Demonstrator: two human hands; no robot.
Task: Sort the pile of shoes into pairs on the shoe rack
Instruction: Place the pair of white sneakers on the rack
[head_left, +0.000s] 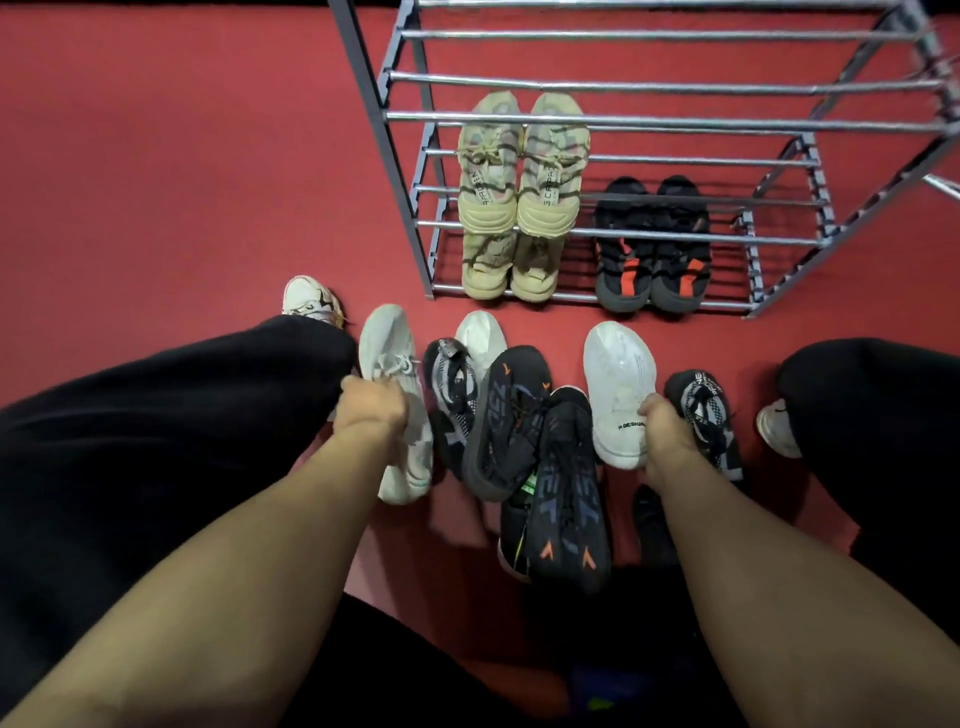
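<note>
Left hand (371, 402) gripping white lace-up sneaker (397, 395); right hand (667, 421) gripping plain white sneaker (621, 389). Hands well apart, one shoe each, both over pile (519, 441) on red floor (182, 182). Rack (670, 122) just beyond pile: beige pairs (522, 192) at left, black-and-orange pair (652, 254) at right, on lower bars. Probably mismatched — laces and uppers differ; another white shoe (480, 338) lying between. Check match before racking. Lift clear of dark sneakers (540, 457), set toes-in, side by side, on free bars.
</note>
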